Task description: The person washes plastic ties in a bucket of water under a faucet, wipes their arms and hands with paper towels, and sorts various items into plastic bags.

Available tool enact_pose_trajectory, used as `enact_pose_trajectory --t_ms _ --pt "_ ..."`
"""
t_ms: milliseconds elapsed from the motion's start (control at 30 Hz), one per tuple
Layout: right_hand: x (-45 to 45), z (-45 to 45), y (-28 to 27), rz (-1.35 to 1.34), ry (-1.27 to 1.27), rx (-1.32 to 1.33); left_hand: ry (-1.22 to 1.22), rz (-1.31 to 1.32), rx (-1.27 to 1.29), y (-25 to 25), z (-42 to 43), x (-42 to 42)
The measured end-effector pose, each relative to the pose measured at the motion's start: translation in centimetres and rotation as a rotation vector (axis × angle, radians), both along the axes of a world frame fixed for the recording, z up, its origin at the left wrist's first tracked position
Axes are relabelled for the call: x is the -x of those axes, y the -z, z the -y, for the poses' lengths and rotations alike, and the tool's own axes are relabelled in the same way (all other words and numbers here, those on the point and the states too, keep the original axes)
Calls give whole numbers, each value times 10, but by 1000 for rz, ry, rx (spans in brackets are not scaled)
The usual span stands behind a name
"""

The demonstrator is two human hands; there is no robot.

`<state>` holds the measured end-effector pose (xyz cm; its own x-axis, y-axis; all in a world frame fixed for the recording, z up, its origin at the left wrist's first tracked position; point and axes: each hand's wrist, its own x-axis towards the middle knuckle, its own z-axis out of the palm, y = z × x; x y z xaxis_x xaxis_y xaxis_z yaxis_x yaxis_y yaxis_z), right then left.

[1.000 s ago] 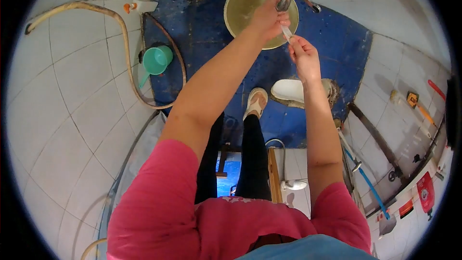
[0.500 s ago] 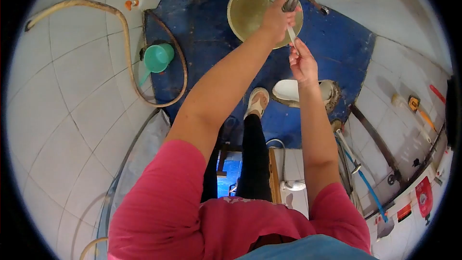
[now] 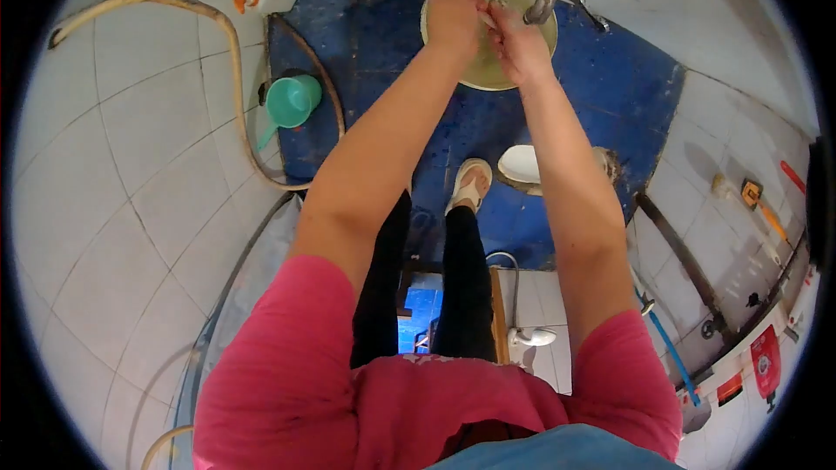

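Over the round yellowish basin (image 3: 433, 19), my left hand (image 3: 453, 16) and my right hand (image 3: 522, 45) are close together. Between them shows a thin white strip (image 3: 487, 21), possibly a handle; its kind is hard to make out. My right fingers pinch one end of it. My left hand is curled round its other end, which the fingers hide, and they are slightly blurred. Just right of my hands, the metal tap (image 3: 544, 2) hangs over the basin's edge. Some water shows in the basin.
A green dipper (image 3: 293, 101) and a beige hose (image 3: 231, 43) are at the left. A white squat toilet (image 3: 520, 163) is set in the blue floor (image 3: 392, 26) near my foot. Brushes and tools (image 3: 753, 196) hang along the right wall.
Both hands have moved left from under the tap, with the white strip between them. They are now over the basin, and my right hand has also gone farther forward.
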<state>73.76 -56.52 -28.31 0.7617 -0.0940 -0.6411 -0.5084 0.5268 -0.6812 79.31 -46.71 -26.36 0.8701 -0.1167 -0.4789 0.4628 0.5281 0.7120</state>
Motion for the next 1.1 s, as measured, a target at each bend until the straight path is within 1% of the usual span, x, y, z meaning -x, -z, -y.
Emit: enact_pose_trajectory --t_ms 33,100,133,200,233,300,333,400,433,467,500,533,600,633,700,733,800,933,1000,1033,1100 --pt "-5 -1 4 1 0 -2 0 1 -2 2 -3 -3" --pt "-12 -5 4 20 -25 160 -82 -46 121 6 -8 -5" --pt "-13 -4 0 21 -27 159 -84 -45 120 7 -9 -4" --pt "-14 5 -9 -36 -267 586 -109 -146 163 7 -7 -1" --pt "-15 10 -4 -35 -270 587 -112 -146 164 7 -6 1" --pt "-17 15 0 197 -267 806 -121 -157 219 9 -3 5" --pt "-17 16 -3 197 -270 808 -124 -158 221 13 -2 7" --pt "-19 17 -9 107 -357 1028 -59 -90 237 20 -1 10" --pt "-19 16 -9 107 -357 1027 -59 -91 237 23 2 13" --pt "-19 14 -9 80 -310 1042 10 -81 177 26 6 17" --pt "-19 13 -8 52 -262 1055 82 -71 116 20 9 19" --pt "-17 12 -4 51 -258 1052 85 -70 112 14 11 23" --pt "-14 10 -1 94 -171 1120 130 -152 222 3 16 31" --pt "-12 10 -4 94 -169 1120 132 -152 222 5 16 31" --pt "-4 13 -13 -8 -249 1187 194 -96 220 14 16 35" --pt "0 16 -14 -11 -248 1191 196 -98 224 18 18 36" --pt "8 25 -15 -53 -267 1170 234 -100 348 26 20 37" --pt "26 41 -28 -9 -162 1150 225 -170 403 35 15 34" --pt "37 54 -40 -114 -108 1110 153 -123 519 39 8 27" --pt "42 62 -41 -135 -98 1134 154 -123 519 34 3 24" --pt "54 75 -48 -172 -73 1126 207 -155 352 27 -4 17"
